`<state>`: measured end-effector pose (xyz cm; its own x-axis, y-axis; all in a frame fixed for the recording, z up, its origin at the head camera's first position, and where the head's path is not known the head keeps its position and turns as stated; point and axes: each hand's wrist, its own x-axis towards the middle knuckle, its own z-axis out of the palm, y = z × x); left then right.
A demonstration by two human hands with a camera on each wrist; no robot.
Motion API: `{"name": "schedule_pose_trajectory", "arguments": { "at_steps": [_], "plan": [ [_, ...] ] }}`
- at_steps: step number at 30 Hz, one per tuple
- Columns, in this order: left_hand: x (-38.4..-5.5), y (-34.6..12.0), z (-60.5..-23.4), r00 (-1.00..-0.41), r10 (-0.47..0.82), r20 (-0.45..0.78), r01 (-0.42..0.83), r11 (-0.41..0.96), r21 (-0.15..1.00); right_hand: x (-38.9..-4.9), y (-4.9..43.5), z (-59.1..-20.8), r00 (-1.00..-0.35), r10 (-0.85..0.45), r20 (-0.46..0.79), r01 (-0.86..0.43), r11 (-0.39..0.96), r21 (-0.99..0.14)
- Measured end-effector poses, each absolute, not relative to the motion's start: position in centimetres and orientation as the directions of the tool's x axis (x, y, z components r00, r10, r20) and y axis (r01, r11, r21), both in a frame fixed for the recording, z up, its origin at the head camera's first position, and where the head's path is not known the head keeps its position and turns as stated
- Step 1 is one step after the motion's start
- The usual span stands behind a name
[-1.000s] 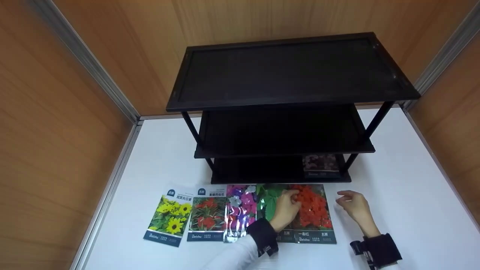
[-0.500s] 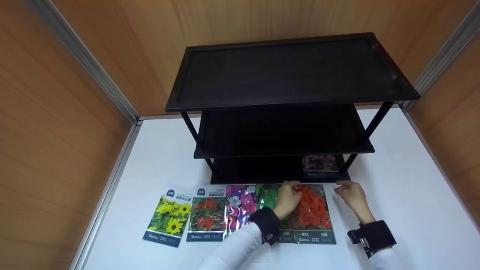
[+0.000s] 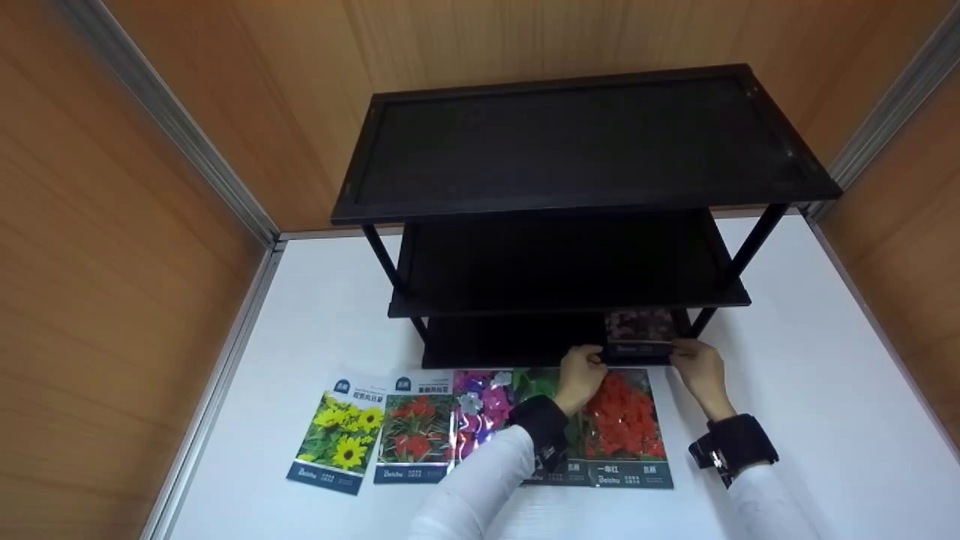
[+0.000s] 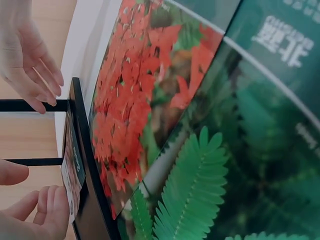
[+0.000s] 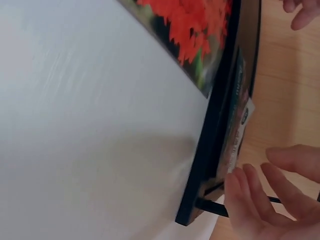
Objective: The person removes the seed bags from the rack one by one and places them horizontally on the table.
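Observation:
A seed packet with a pinkish flower picture (image 3: 640, 328) lies on the bottom shelf of a black rack (image 3: 517, 349), at its right end. My left hand (image 3: 581, 379) is at the packet's left edge, above the green-leaf packet (image 3: 536, 384) and the red-flower packet (image 3: 624, 416). At the packet's right corner is my right hand (image 3: 701, 371). In the left wrist view, the left fingers (image 4: 52, 202) reach the packet's edge (image 4: 75, 172), thumb apart. The right wrist view has the right fingers (image 5: 250, 182) bent loosely beside the packet (image 5: 234, 132), thumb apart from them.
Left of the hands, a purple-flower packet (image 3: 472, 420), an orange-red-flower packet (image 3: 414, 435) and a yellow-flower packet (image 3: 343, 435) lie along the white table (image 3: 300, 315). The rack's upper boards (image 3: 585, 142) overhang the bottom shelf. Wooden panels (image 3: 150, 300) enclose the table.
Both hands have moved forward from over and beside the red-flower packet to the shelf's front, now at either side of the pinkish packet. The packets on the table lie as before.

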<state>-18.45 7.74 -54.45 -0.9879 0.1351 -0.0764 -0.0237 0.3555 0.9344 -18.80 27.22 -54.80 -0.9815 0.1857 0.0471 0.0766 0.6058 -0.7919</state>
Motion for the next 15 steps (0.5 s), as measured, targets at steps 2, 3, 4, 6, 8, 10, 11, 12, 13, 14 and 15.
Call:
{"name": "schedule_pose_trajectory", "arguments": {
  "at_steps": [2, 3, 4, 6, 8, 10, 11, 12, 13, 14, 15],
  "plan": [
    [-19.1, 8.0, -55.3, -0.988, 0.134, -0.071, -0.019, 0.352, 0.936, -19.2, 27.2, -55.1, -0.977, 0.199, 0.079, 0.064, 0.622, -0.780],
    [-19.3, 8.3, -55.6, -0.990, 0.129, -0.053, 0.000, 0.377, 0.926, -19.4, 27.2, -55.2, -0.974, 0.208, 0.092, 0.061, 0.630, -0.774],
    [-20.0, 8.5, -57.1, -0.991, 0.136, -0.012, 0.040, 0.375, 0.926, -19.6, 27.2, -55.4, -0.970, 0.220, 0.103, 0.062, 0.634, -0.771],
    [-21.2, 8.9, -60.3, -0.987, 0.144, 0.071, 0.122, 0.390, 0.912, -19.9, 27.2, -55.6, -0.963, 0.241, 0.122, 0.062, 0.639, -0.767],
    [-22.7, 9.5, -64.1, -0.976, 0.149, 0.160, 0.208, 0.409, 0.889, -20.1, 27.2, -55.8, -0.957, 0.255, 0.136, 0.061, 0.640, -0.766],
    [-24.1, 10.0, -66.9, -0.978, 0.156, 0.139, 0.192, 0.407, 0.893, -20.3, 27.2, -55.9, -0.953, 0.265, 0.149, 0.059, 0.641, -0.765],
    [-24.6, 10.3, -67.8, -0.978, 0.155, 0.139, 0.192, 0.415, 0.889, -20.4, 27.2, -55.9, -0.951, 0.270, 0.152, 0.059, 0.640, -0.766],
    [-25.2, 10.6, -69.0, -0.978, 0.153, 0.144, 0.197, 0.426, 0.883, -20.5, 27.2, -56.0, -0.950, 0.272, 0.154, 0.058, 0.637, -0.768],
    [-25.9, 10.9, -70.1, -0.980, 0.150, 0.131, 0.185, 0.438, 0.880, -20.6, 27.2, -56.0, -0.948, 0.276, 0.157, 0.058, 0.638, -0.768],
    [-26.4, 11.1, -71.0, -0.984, 0.146, 0.104, 0.159, 0.447, 0.880, -20.6, 27.2, -56.1, -0.948, 0.277, 0.159, 0.058, 0.638, -0.768],
    [-27.0, 11.4, -72.1, -0.985, 0.137, 0.100, 0.153, 0.459, 0.875, -20.7, 27.2, -56.1, -0.947, 0.277, 0.161, 0.057, 0.639, -0.767]
  ]
}}
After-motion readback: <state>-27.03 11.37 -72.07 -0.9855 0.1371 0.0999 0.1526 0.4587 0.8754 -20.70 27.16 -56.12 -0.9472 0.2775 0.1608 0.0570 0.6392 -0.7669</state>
